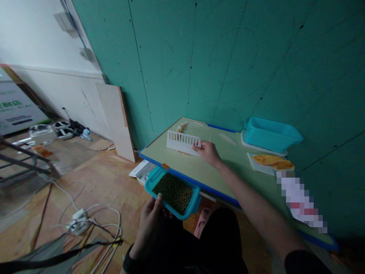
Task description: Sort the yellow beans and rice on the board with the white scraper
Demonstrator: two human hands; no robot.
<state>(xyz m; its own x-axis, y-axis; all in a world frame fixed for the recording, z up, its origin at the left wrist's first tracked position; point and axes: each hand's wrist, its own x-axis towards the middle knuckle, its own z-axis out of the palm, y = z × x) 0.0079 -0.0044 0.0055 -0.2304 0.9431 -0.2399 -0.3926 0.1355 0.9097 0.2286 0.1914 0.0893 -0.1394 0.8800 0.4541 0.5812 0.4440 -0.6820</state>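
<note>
My left hand [154, 210] grips the near rim of a turquoise plastic container [195, 198], thumb over the edge. Inside it lie green beans [170, 188] and, toward the right end, paler tan beans [184, 194]. The container sits just below the table's front edge. My right hand [209, 152] pinches the right end of a white slotted plastic scraper [182, 144], which stands on edge on the table with its slots upward. Tan grains [181, 127] lie behind the scraper, and a few show along its lower edge.
The pale green table [228, 173] has a blue edge. White grains [228, 139] are scattered at its back. At the right stand a turquoise bin [270, 133] and an orange-brown item [272, 161] on a white sheet. A power strip [79, 222] with cables lies on the floor at left.
</note>
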